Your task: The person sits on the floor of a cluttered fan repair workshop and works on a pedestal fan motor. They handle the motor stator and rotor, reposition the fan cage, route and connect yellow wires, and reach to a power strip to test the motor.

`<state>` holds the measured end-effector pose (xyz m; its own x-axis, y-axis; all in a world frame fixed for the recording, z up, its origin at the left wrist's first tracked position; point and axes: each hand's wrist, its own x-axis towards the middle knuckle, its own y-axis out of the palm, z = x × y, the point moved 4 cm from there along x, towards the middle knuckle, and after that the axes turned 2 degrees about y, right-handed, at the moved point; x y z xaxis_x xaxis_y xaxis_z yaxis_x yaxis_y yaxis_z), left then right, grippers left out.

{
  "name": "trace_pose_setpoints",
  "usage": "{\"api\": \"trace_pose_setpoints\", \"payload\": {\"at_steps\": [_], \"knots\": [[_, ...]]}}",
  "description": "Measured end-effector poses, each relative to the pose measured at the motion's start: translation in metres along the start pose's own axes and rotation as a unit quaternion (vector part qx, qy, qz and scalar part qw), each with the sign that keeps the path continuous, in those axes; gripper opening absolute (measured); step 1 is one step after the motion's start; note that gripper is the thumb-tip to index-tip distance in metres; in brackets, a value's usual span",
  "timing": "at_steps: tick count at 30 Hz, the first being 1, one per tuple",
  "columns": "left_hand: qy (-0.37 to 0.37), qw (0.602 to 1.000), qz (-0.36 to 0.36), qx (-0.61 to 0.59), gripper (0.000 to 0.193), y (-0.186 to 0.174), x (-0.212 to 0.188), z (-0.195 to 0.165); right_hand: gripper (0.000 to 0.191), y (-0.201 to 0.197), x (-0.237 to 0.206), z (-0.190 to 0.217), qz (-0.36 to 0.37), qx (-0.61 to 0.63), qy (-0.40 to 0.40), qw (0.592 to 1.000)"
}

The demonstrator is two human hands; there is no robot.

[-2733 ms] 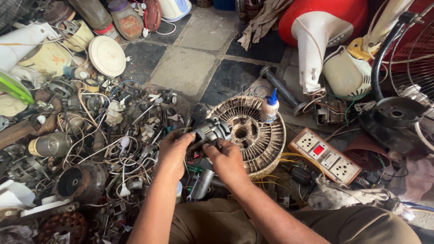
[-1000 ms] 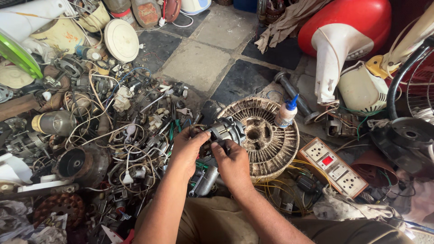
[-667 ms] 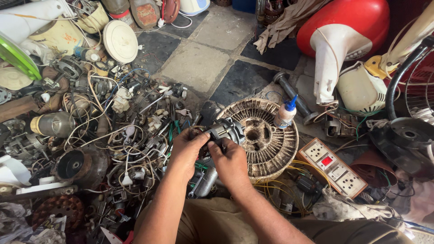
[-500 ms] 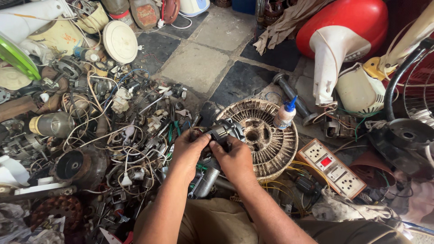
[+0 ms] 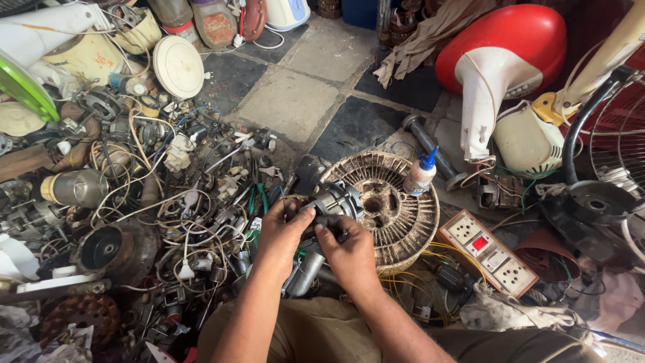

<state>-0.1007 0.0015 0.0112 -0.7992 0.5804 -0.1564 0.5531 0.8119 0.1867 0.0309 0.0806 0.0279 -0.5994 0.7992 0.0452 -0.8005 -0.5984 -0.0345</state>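
Low centre of frame: left hand (image 5: 281,235) and right hand (image 5: 348,250) both have their grip closed around a small grey motor (image 5: 334,204), held just above the floor clutter and touching the near edge of a round dusty fan stator (image 5: 392,208). Just beyond, a small white glue bottle with blue tip (image 5: 420,173) stands on the stator's far rim, a white socket board (image 5: 494,252) lies right of it, and tangled wires (image 5: 168,202) spread left. Far upper right is a red-and-white appliance (image 5: 500,60).
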Motion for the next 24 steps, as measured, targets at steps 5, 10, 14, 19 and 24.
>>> {"api": "trace_pose_setpoints", "payload": {"at_steps": [5, 10, 14, 19, 24], "knots": [[0.026, 0.996, 0.061, -0.06, 0.018, -0.005, -0.005, 0.003, 0.015, 0.0, 0.002, -0.005, 0.006, 0.011, 0.056, 0.998], [0.002, 0.996, 0.043, -0.083, 0.008, -0.013, -0.005, 0.007, 0.016, 0.0, 0.001, -0.007, 0.013, 0.002, 0.077, 0.997], [0.028, 0.989, 0.061, -0.131, 0.015, -0.018, -0.002, 0.01, 0.015, 0.001, 0.003, -0.007, 0.017, 0.009, 0.037, 0.999], [0.041, 0.996, 0.083, 0.0, 0.032, -0.008, -0.007, 0.007, 0.014, -0.001, 0.009, -0.013, 0.013, 0.061, 0.031, 0.998], [0.185, 0.941, 0.072, 0.273, 0.042, 0.004, -0.028, -0.018, 0.015, -0.017, 0.013, -0.01, 0.037, 0.021, -0.001, 0.999]]}}
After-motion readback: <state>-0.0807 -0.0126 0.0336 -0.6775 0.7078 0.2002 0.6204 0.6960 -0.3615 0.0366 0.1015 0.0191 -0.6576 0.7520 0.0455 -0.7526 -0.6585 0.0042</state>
